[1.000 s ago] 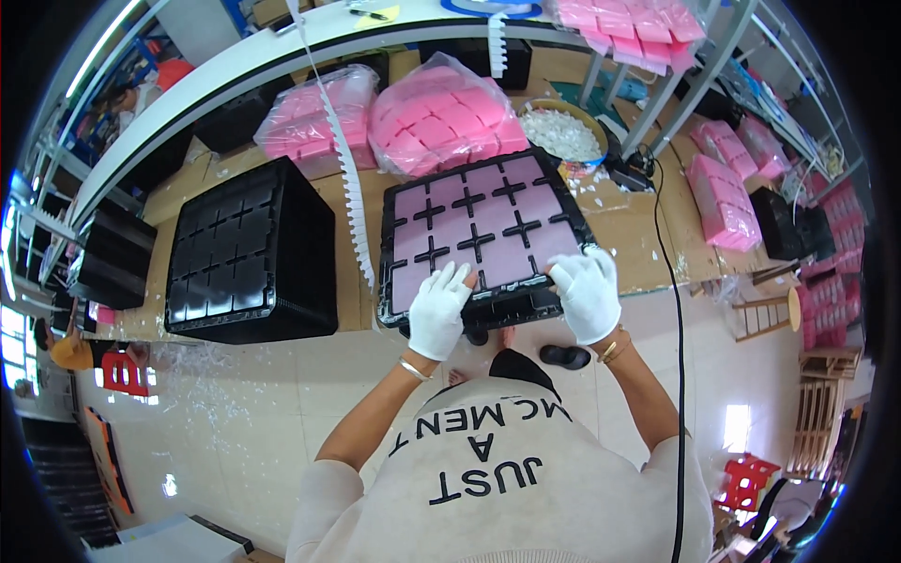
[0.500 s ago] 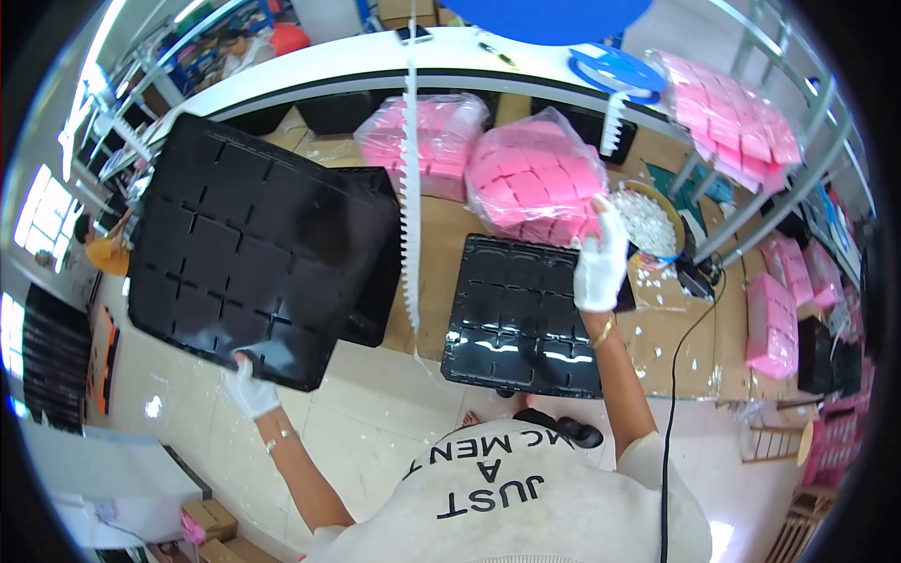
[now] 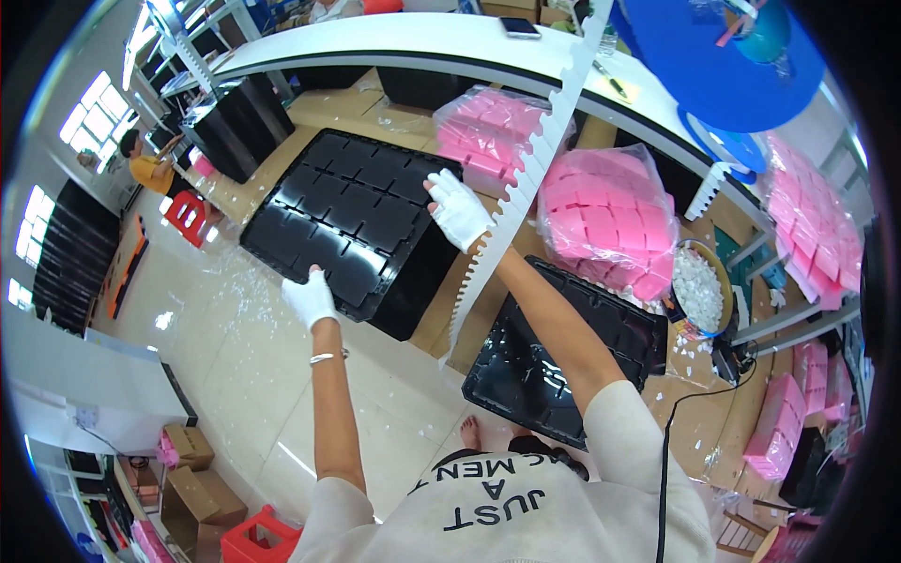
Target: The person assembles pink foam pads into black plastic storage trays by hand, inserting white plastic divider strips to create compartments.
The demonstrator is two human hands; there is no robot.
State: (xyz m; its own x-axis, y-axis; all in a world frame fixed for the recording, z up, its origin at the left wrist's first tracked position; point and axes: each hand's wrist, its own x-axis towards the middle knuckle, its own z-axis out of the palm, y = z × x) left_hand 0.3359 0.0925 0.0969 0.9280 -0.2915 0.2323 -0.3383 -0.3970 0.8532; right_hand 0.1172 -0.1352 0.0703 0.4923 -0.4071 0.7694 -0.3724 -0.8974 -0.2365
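A black compartment tray (image 3: 343, 216) lies on top of a stack of black trays on the workbench to my left. My left hand (image 3: 310, 297), in a white glove, grips the tray's near edge. My right hand (image 3: 458, 210), also gloved, holds its far right edge. A second black tray (image 3: 563, 352) lies flat on the bench straight in front of me. Two clear bags of pink foam squares (image 3: 605, 216) rest behind it.
A white notched strip (image 3: 511, 188) hangs down between the two trays. A bowl of small white pieces (image 3: 699, 291) sits at the right, with more pink pads (image 3: 812, 235) on a rack. A person in yellow (image 3: 150, 169) sits far left beside more black stacks (image 3: 235, 117). Cardboard boxes (image 3: 192, 469) stand on the floor.
The raised tray in my left hand has come down onto the left stack. My right hand has left the pink bags and taken hold of that tray's far edge.
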